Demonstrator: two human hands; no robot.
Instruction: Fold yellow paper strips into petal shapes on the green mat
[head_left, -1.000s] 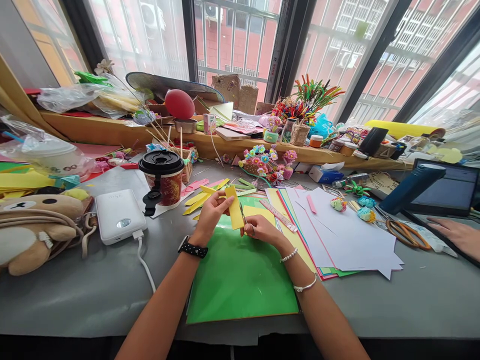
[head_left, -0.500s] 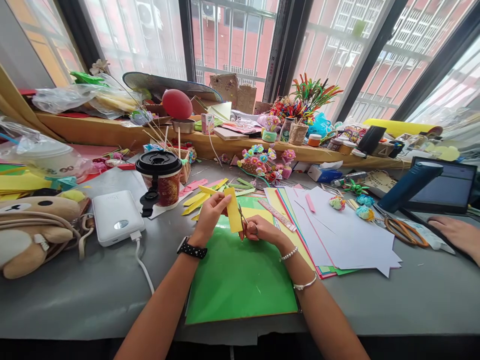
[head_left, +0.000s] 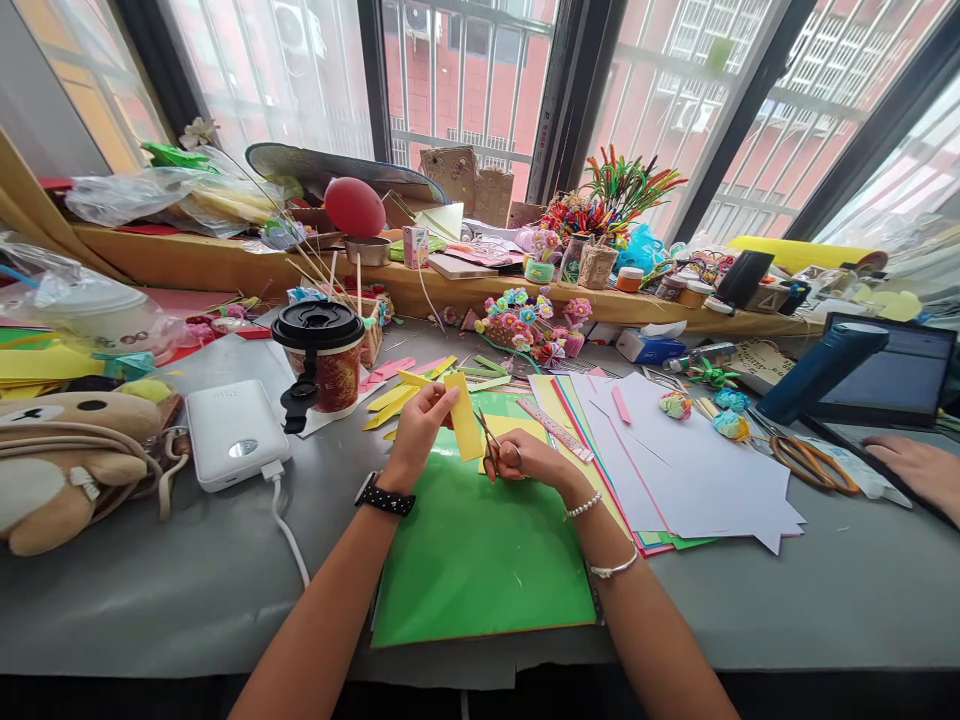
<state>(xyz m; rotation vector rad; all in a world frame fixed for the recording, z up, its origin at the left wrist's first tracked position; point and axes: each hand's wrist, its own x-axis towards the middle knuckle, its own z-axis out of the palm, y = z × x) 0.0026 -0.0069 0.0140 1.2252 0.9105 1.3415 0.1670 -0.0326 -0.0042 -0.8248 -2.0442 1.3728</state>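
Observation:
My left hand (head_left: 420,428) pinches a strip of yellow paper (head_left: 464,420) near its upper left edge and holds it upright. In my right hand (head_left: 529,456) is a small pair of scissors (head_left: 489,438), fingers closed round the handles. Its blades are parted and point up, just beside the strip's right edge. Below both hands lies a green sheet (head_left: 480,560), with a piece of yellow paper (head_left: 514,430) at its far end. Folded yellow strips (head_left: 391,403) lie beyond my left hand.
A lidded paper cup (head_left: 330,365) and a white power bank (head_left: 234,435) with a cable stand left. To the right are stacked paper sheets (head_left: 697,480), a ruler (head_left: 553,428) and orange-handled scissors (head_left: 814,465). Another person's hand (head_left: 911,462) rests by a laptop (head_left: 885,370).
The scissors have moved slightly right, away from the strip's edge, and their blades have opened. My left hand and the yellow strip have shifted a little to the left.

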